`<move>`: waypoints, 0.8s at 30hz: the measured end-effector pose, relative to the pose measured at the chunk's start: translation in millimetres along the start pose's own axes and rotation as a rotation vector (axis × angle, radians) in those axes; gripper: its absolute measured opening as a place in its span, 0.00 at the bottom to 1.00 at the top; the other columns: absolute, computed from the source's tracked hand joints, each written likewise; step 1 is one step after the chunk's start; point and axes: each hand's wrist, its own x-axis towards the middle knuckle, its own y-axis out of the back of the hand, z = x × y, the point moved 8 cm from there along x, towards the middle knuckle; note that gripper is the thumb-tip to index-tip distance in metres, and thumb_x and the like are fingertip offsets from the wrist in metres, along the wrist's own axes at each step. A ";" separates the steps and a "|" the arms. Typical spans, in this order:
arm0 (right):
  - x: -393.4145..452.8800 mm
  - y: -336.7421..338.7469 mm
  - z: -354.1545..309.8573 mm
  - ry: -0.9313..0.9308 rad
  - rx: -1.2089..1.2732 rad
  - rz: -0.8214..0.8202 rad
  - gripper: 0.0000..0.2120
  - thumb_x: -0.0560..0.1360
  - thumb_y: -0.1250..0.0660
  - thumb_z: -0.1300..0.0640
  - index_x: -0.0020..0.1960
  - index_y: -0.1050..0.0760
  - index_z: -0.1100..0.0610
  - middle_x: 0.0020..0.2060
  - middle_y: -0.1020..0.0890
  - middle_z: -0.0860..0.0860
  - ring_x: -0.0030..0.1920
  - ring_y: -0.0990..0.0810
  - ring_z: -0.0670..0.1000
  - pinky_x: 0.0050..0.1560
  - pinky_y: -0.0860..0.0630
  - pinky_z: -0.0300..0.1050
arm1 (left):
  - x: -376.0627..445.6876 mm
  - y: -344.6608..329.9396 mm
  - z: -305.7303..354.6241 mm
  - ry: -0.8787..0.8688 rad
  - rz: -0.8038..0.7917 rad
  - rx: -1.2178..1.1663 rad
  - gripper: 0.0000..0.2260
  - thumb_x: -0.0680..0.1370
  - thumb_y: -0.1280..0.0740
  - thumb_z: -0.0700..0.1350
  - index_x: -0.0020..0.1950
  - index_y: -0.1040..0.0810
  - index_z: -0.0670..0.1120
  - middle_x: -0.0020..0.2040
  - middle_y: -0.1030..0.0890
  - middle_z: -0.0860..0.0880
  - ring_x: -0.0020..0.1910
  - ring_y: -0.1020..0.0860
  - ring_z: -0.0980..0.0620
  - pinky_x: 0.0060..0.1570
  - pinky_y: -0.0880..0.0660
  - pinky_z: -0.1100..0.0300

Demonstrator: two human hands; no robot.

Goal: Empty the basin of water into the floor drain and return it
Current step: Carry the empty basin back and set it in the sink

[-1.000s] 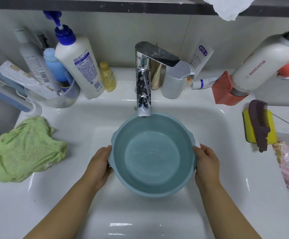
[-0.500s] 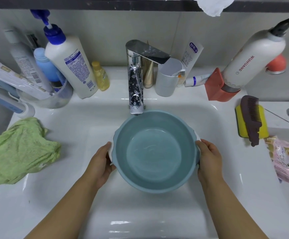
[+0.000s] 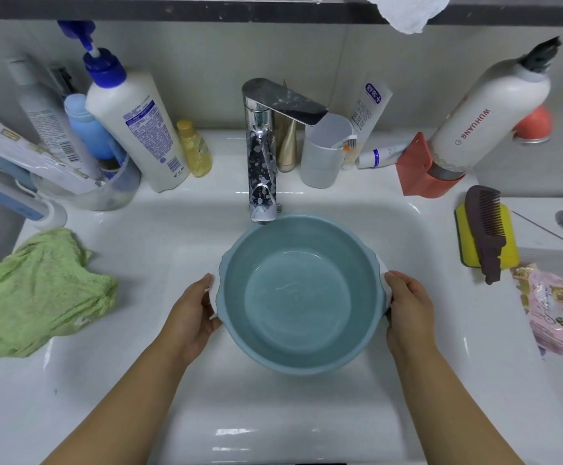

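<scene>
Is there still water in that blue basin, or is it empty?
It holds water: the basin, gripped level by the left hand and right hand, shows a rippled, shiny surface and a waterline ring below its rim.

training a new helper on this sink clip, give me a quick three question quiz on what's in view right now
1. True or false: both hands hold the blue basin by its rim.
2. Which lies on the yellow sponge? A) toothbrush B) dark comb C) green cloth
3. Fill in: the basin sits just in front of the ____ spout.

Key
1. True: the left hand and right hand each have a grip on opposite sides.
2. B, the dark comb.
3. Faucet.
</scene>
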 end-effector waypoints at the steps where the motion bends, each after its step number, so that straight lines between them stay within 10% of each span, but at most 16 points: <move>1: 0.7 0.0 0.0 0.000 -0.001 -0.002 0.04 0.76 0.32 0.56 0.50 0.21 0.49 0.48 0.19 0.50 0.47 0.22 0.51 0.53 0.24 0.50 | 0.0 0.5 0.8 0.000 0.001 0.008 0.19 0.82 0.37 0.53 0.66 0.22 0.41 0.49 0.22 0.43 0.52 0.23 0.45 0.51 0.20 0.50; 14: 13.9 -5.3 -10.4 0.002 -0.029 -0.002 0.12 0.75 0.31 0.62 0.58 0.22 0.56 0.49 0.17 0.52 0.49 0.17 0.56 0.55 0.20 0.53 | -9.0 -6.7 -6.2 -0.019 -0.055 0.089 0.04 0.81 0.38 0.42 0.49 0.27 0.42 0.47 0.27 0.45 0.48 0.29 0.44 0.54 0.21 0.48; 24: 13.8 -13.9 -21.7 0.020 0.017 -0.014 0.14 0.75 0.32 0.62 0.61 0.23 0.57 0.48 0.16 0.51 0.42 0.18 0.51 0.53 0.19 0.51 | -15.6 -9.9 -8.3 -0.032 -0.060 0.041 0.11 0.80 0.38 0.37 0.38 0.32 0.44 0.35 0.29 0.48 0.37 0.27 0.51 0.49 0.22 0.51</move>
